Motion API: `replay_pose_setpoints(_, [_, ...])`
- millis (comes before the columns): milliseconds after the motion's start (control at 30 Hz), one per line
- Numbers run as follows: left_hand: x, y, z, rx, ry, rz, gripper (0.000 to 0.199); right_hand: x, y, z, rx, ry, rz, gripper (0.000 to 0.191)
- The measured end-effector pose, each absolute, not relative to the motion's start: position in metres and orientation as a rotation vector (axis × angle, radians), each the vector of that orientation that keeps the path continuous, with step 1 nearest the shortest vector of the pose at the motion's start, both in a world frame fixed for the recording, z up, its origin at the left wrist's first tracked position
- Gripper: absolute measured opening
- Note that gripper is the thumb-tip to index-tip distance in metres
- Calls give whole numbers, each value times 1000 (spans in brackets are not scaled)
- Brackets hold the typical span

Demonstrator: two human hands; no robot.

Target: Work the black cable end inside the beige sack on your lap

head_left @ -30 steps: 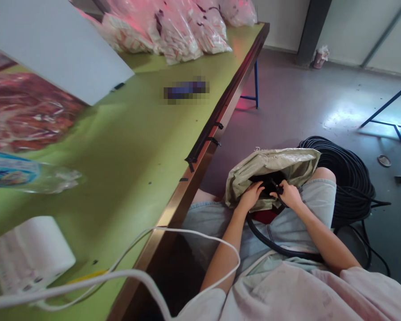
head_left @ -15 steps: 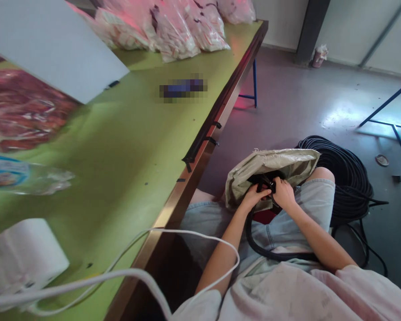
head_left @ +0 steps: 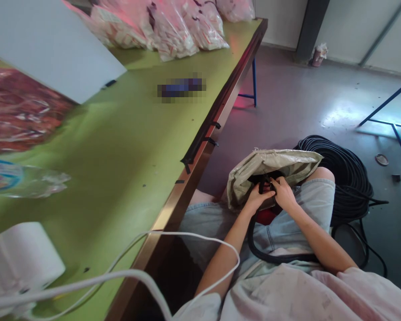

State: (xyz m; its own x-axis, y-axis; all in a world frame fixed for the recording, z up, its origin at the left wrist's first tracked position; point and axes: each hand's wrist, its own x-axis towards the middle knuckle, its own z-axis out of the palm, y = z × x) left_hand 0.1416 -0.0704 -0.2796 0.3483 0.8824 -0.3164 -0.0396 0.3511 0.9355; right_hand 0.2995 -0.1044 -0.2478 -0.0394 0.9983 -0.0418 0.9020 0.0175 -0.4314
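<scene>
Over my lap, at the mouth of a beige woven sack [head_left: 242, 178], both hands are close together. My left hand [head_left: 256, 197] is closed around a thick black cable [head_left: 254, 240], its thumb reaching across toward the other hand. Beside it, my right hand [head_left: 284, 192] pinches a dark part of the cable with bent fingers. Exactly what lies between the fingertips is small and partly hidden. The cable loops down across my lap from the hands. A red object [head_left: 267, 216] shows just under the hands, mostly covered.
A large coil of black cable [head_left: 344, 178] lies on the floor to the right. The green table [head_left: 127, 147] on my left carries bagged parts [head_left: 177, 35], a plastic bottle [head_left: 30, 178], a white roll [head_left: 30, 254] and a white board [head_left: 56, 49]. A white cord [head_left: 200, 236] hangs over its edge.
My fingers have shifted slightly on the cable at the sack's mouth. The red object is a little more covered, and the camera view has moved slightly.
</scene>
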Motion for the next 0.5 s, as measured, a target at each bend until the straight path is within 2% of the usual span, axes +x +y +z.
replay_pose_setpoints(233, [144, -70, -289, 964, 1174, 816, 52, 287, -107, -255, -1967, -1848, 440, 64])
replay_pose_setpoints(333, [139, -66, -295, 784, 1166, 846, 60, 283, -110, -260, -1941, -1671, 418, 67])
replay_pose_setpoints(500, [135, -64, -297, 780, 1134, 856, 66, 281, -112, -261, -1931, -1600, 363, 57])
